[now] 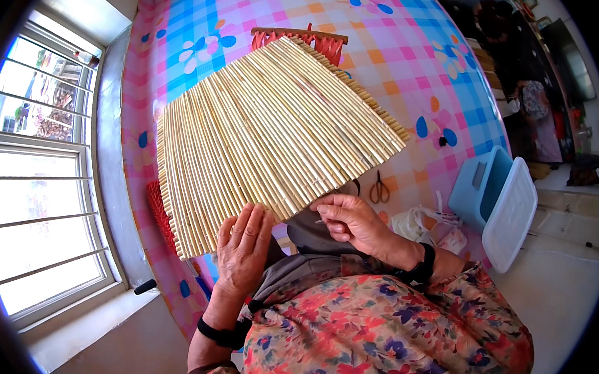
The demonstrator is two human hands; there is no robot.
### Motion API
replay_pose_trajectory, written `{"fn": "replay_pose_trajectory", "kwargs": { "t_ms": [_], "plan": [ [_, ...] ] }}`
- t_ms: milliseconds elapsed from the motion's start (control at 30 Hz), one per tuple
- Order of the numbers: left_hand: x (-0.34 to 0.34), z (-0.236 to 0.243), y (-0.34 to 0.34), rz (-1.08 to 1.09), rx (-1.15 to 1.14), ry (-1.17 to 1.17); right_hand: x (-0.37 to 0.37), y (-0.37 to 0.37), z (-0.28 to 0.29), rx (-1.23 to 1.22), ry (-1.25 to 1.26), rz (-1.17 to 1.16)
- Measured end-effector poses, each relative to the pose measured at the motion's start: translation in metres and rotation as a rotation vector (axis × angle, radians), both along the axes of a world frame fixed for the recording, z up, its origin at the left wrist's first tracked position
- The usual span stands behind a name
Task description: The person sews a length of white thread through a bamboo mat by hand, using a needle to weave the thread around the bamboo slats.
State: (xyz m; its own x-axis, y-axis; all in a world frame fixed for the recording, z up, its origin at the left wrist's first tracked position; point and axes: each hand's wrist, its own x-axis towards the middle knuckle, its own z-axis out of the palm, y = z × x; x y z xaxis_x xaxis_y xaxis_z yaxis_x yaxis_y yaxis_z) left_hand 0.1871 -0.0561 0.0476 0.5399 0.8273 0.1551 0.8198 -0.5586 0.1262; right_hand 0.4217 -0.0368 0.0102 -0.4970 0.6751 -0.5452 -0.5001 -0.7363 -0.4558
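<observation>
A table covered by a pink and blue checked cloth (401, 53) with flower prints is filling most of the view, and lying across it is a wide mat of pale straw stalks (270, 134) bound side by side, its near edge reaching toward the person's lap. A red woven piece on a wooden bar (305, 38) is showing past the mat's far edge, and more red weave (157, 211) is peeking out at its left side. To the right, a light blue plastic bin with its white lid (511, 213) leaning against it is standing on the floor. The left hand (243, 247) is resting flat against the mat's near edge, fingers extended and released, pressing rather than gripping. The right hand (352, 221) is pinching the near edge of the mat between thumb and fingertips; whether a thin thread or needle is also being held there cannot be told. A pair of scissors (379, 189) is lying on the cloth just beyond that hand. The likely trouble is stalks cracking or slipping out of line if the pinch is pulling too hard while the flat hand is easing off, and the mat sliding on the smooth cloth.
</observation>
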Motion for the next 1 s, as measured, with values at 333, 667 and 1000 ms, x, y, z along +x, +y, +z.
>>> {"fn": "replay_pose_trajectory", "kwargs": {
  "t_ms": [333, 667, 1000],
  "plan": [
    [0.0, -0.003, 0.001, 0.004, 0.03, 0.005, -0.001, -0.002, 0.0, -0.04, 0.014, -0.008],
    [0.001, -0.004, 0.001, 0.011, 0.03, -0.009, -0.005, -0.008, 0.004, -0.05, 0.067, -0.049],
    [0.0, -0.007, -0.001, 0.014, 0.029, -0.014, -0.007, -0.014, 0.003, -0.025, 0.053, -0.09]
  ]
}}
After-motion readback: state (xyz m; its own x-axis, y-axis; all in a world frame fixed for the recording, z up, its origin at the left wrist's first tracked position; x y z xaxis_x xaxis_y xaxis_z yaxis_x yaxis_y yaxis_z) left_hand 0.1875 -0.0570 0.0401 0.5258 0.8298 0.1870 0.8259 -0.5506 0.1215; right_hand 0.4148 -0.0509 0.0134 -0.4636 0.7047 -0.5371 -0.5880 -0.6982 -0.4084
